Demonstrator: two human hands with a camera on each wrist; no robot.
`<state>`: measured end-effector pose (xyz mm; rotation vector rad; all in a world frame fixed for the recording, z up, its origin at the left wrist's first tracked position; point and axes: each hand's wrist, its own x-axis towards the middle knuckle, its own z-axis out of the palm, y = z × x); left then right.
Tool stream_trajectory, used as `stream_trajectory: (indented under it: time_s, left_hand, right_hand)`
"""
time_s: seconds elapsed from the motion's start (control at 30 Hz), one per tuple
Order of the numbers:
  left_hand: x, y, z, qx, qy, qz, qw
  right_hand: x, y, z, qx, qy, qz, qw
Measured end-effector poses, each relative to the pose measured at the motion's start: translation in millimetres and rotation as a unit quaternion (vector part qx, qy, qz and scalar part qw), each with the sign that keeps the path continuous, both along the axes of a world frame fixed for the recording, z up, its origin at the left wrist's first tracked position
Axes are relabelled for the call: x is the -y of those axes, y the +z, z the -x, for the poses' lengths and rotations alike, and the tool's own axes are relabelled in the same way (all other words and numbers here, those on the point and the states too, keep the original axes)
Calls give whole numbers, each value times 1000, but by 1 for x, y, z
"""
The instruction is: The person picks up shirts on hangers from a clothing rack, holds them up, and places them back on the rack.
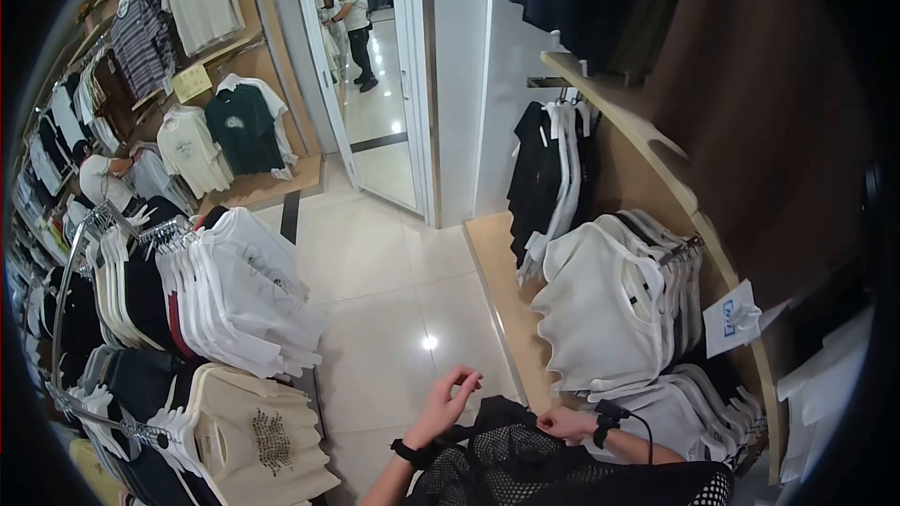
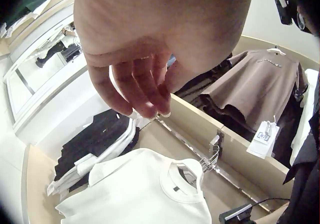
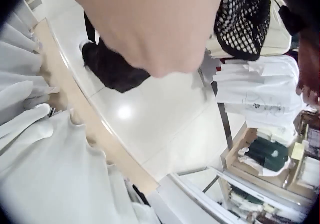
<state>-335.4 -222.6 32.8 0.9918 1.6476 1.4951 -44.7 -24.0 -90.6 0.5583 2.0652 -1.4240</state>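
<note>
A black garment with an open mesh weave (image 1: 525,454) spreads below both hands at the bottom of the head view. My right hand (image 1: 565,424) has its fingers curled at the garment's upper edge, pinching the cloth; its fingertips are hidden. In the right wrist view, black cloth (image 3: 117,68) shows behind the fist. My left hand (image 1: 445,408) is raised to the left of the garment, fingers loosely bent, holding nothing. The left wrist view shows those relaxed fingers above a white shirt (image 2: 135,189) on a hanger.
White shirts (image 1: 600,305) hang on the right-hand rack, above a wooden ledge (image 1: 497,309). At left stands a metal rack with white tops (image 1: 244,281) and a printed beige shirt (image 1: 267,440). A mirror (image 1: 361,66) stands beyond the tiled floor. A tag (image 1: 736,319) hangs at right.
</note>
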Motion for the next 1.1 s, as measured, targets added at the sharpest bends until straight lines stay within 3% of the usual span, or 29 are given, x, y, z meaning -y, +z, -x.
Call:
stream_trajectory:
  time_s: [0.07, 0.1, 0.23, 0.3, 0.33, 0.4, 0.43, 0.53, 0.6, 0.7, 0.73, 0.87, 0.93, 1.0, 1.1]
  left_hand:
    - [-2, 0, 15, 7, 22, -2, 1000]
    - [-3, 0, 23, 7, 23, 2, 1000]
    - [-18, -5, 58, -21, 34, 4, 999]
    - [-28, -5, 75, -28, 38, 4, 999]
    - [-34, -5, 84, -31, 41, 4, 999]
    - [-46, -4, 102, -35, 47, 6, 998]
    - [-52, -3, 110, -38, 54, 5, 998]
    - [-71, 8, 132, -35, 77, 10, 996]
    - [-81, 15, 152, -36, 90, 21, 995]
    - [-95, 18, 170, -58, 112, 29, 992]
    - [-101, 19, 177, -55, 122, 26, 991]
    - [-127, 21, 201, -77, 137, 24, 987]
    - [-139, 19, 204, -59, 137, 27, 989]
    - [-152, 26, 209, -64, 130, 21, 989]
    - [-161, 19, 215, -57, 135, 17, 989]
  right_hand:
    - [9, -36, 15, -155, -98, -110, 977]
    - [17, -33, 21, -166, -186, -119, 961]
    - [11, -24, 54, -206, -258, -98, 939]
    - [-9, -53, 81, -12, -173, 18, 985]
    - [-20, -64, 96, -13, -172, 20, 985]
    - [-44, -79, 128, -118, 23, -145, 982]
    - [-54, -67, 149, -131, 75, -200, 968]
    - [-90, -47, 183, -149, 150, -219, 953]
    - [-104, 39, 211, -133, 136, -212, 959]
    - [-137, 20, 225, -88, 99, -227, 965]
    - [-142, 11, 239, -18, 132, -219, 967]
    - [-146, -52, 297, 26, 185, -271, 944]
    - [-159, -31, 309, 122, 206, -208, 948]
    - [-174, -45, 287, 103, 177, -228, 952]
    - [-214, 29, 263, 118, 167, -131, 970]
